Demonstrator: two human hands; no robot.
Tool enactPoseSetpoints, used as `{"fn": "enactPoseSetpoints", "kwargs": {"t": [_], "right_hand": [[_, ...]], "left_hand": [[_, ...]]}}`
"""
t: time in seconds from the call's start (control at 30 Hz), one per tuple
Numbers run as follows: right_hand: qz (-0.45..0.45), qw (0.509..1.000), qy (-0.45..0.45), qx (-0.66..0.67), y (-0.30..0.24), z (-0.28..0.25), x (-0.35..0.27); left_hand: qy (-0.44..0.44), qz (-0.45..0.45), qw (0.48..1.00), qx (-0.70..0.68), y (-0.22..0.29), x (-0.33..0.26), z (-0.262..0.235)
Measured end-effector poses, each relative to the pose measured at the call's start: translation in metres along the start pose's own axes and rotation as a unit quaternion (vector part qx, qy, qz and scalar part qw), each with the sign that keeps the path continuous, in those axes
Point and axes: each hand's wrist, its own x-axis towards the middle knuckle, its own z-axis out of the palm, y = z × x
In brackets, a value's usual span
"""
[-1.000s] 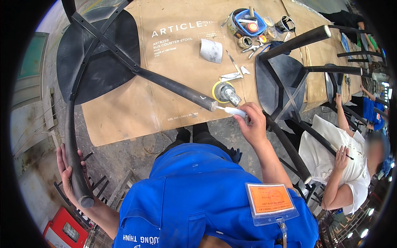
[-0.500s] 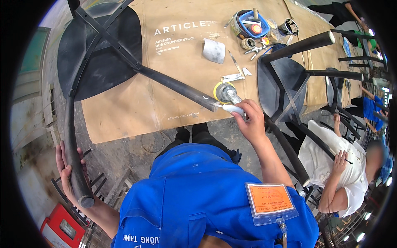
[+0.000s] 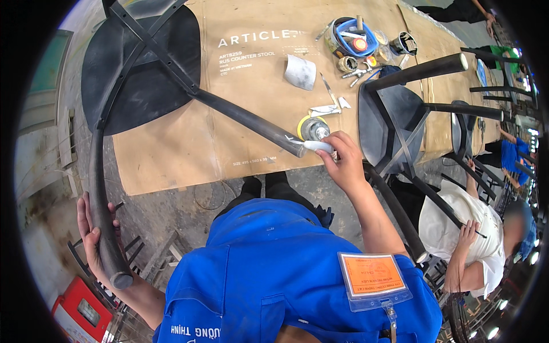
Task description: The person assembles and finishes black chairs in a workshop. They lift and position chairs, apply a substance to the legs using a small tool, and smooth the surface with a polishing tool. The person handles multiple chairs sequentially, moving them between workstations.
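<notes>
Gripping one black stool leg (image 3: 103, 228) near its foot, your left hand (image 3: 91, 234) is wrapped around it. Your right hand (image 3: 343, 163) pinches a small white piece (image 3: 317, 146) against the tip of another leg (image 3: 251, 123), just beside a yellow-rimmed tape roll (image 3: 311, 127). The upturned stool lies on the cardboard-covered bench (image 3: 171, 154).

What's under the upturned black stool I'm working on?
A flattened cardboard sheet lies under the black stool, covering the bench. The stool's seat hides the cardboard beneath it; the bench surface itself is not visible there.

Orange rectangular badge (image 3: 373, 275) on blue jacket (image 3: 274, 268)
</notes>
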Motion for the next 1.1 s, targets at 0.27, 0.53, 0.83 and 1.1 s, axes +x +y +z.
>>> {"fn": "enactPoseSetpoints", "kwargs": {"t": [0.27, 0.53, 0.83, 1.1], "right_hand": [[-0.024, 1.0, -0.008, 0.01, 0.004, 0.008, 0.015], [-0.033, 0.999, -0.025, 0.016, 0.004, 0.015, 0.028], [0.007, 0.994, -0.064, 0.089, 0.03, 0.034, 0.044], [0.379, 0.841, 0.069, 0.38, 0.186, 0.061, 0.098]], "left_hand": [[0.012, 0.004, 1.0, 0.012, 0.001, -0.001, 0.006], [0.021, 0.006, 1.0, 0.02, 0.001, -0.003, 0.011], [0.03, 0.005, 0.999, 0.021, 0.003, -0.003, 0.013], [0.029, 0.005, 0.999, 0.014, 0.0, 0.0, 0.007]]}}
